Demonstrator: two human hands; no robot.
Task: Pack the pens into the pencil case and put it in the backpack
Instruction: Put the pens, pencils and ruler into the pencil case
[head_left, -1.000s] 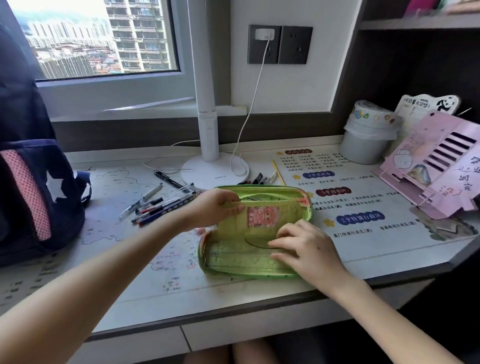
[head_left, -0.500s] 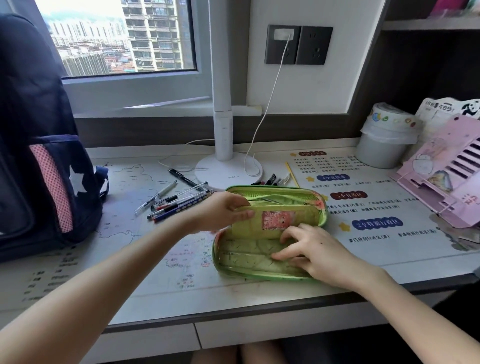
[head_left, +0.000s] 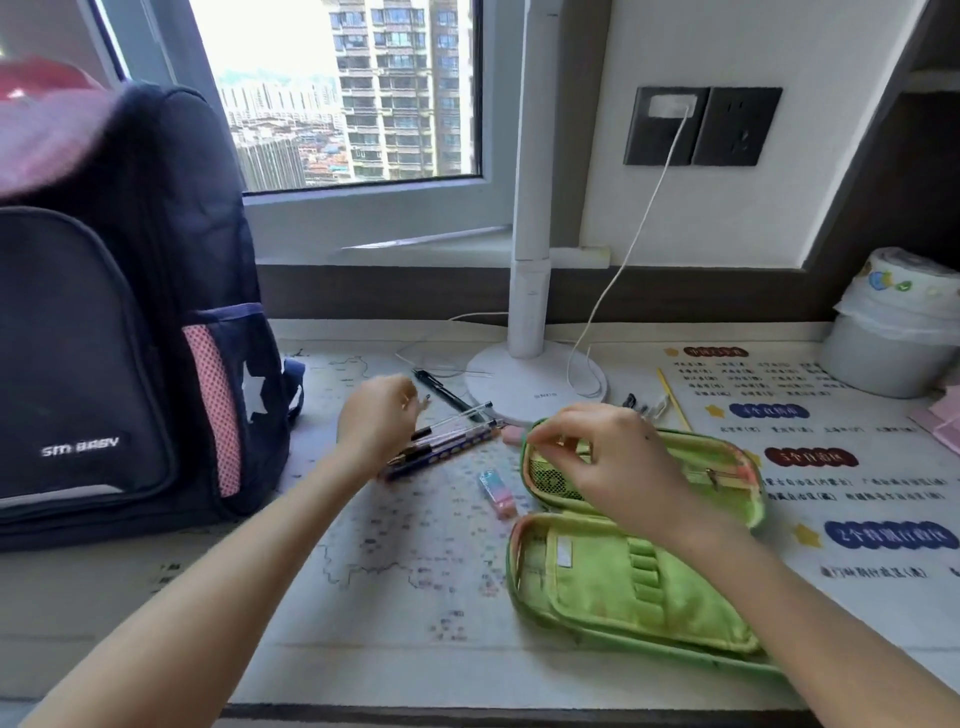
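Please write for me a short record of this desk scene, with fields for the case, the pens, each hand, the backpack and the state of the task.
pencil case: green, unzipped and open, pen loops empty
pens: loose bundle on the desk, left of the case
left hand: over the left end of the pens; hold unclear
right hand: pinches the edge of the case's upper half
eraser: between pens and case
backpack: upright, far left
task state: no pen packed yet
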